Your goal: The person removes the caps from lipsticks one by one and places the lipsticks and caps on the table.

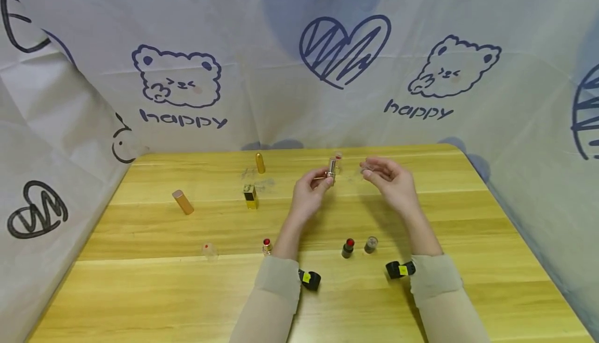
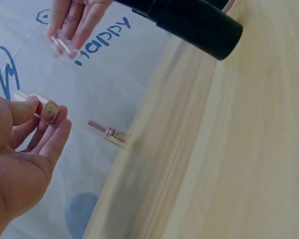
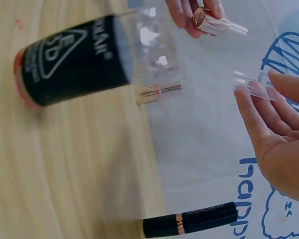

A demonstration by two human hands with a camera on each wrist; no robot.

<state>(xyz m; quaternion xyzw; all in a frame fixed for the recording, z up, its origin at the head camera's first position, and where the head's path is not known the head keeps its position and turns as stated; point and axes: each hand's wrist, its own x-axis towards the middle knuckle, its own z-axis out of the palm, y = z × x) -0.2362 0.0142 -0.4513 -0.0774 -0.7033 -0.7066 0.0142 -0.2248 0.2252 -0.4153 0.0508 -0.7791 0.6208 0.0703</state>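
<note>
My left hand [image 1: 306, 192] pinches a shiny rose-gold lipstick tube [image 1: 331, 167] between thumb and fingers above the back of the table. Its metallic base [image 2: 50, 112] faces the left wrist camera. To the right, my right hand [image 1: 395, 182] holds a clear plastic cap [image 3: 254, 83] by its fingertips, apart from the tube. In the head view the cap is hard to make out. Just behind the left hand stands another lipstick [image 3: 159, 92], pinkish and gold with a transparent cover, upright on the table and touched by neither hand.
Nearer me stand a black lipstick with a red tip [image 1: 348, 248], a clear-topped tube [image 1: 371, 245] and a gold-based red lipstick [image 1: 267, 244]. Leftward are a clear cap [image 1: 209, 250], an orange-tan tube [image 1: 183, 202], a black-and-gold tube [image 1: 250, 197] and a gold bullet-shaped tube [image 1: 260, 163].
</note>
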